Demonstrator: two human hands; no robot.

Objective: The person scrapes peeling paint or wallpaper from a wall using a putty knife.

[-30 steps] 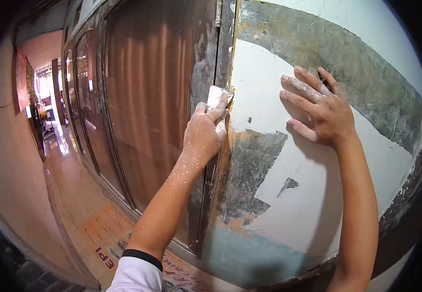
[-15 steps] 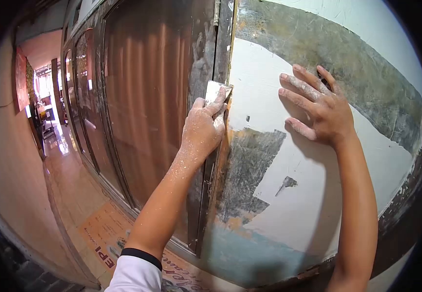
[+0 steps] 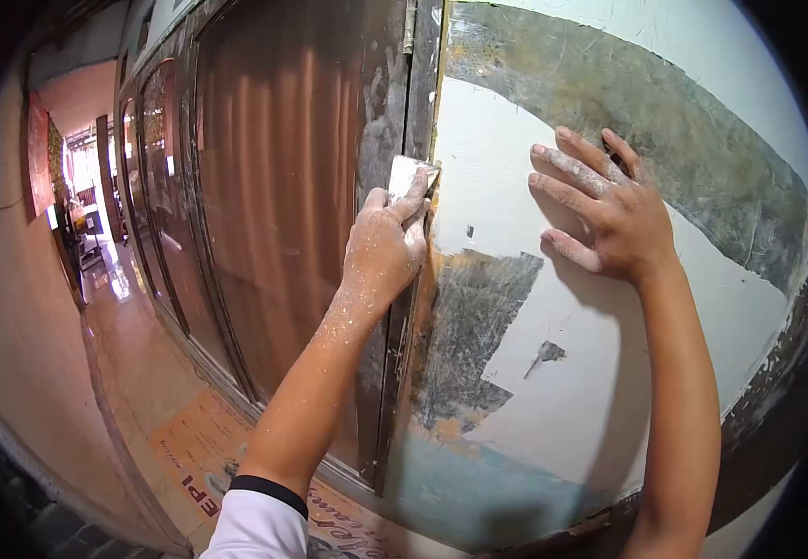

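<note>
White-smeared flat rectangular tool (image 3: 406, 175), clamped in powder-dusted left hand (image 3: 385, 240); right hand (image 3: 615, 222), open, apparently empty, at white-patched grey wall (image 3: 479, 140). Steady, flush pressure likely serves best.

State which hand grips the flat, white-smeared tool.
The left hand, beside the dark door frame, grips the flat tool; the right hand is spread over the white coating, fingers apart.

Glare: floor (image 3: 120, 285) left of brown curtain (image 3: 278, 196) | Soft shadow: wall (image 3: 562, 410) right of curtain | Fisheye edges bowed, corners black
</note>
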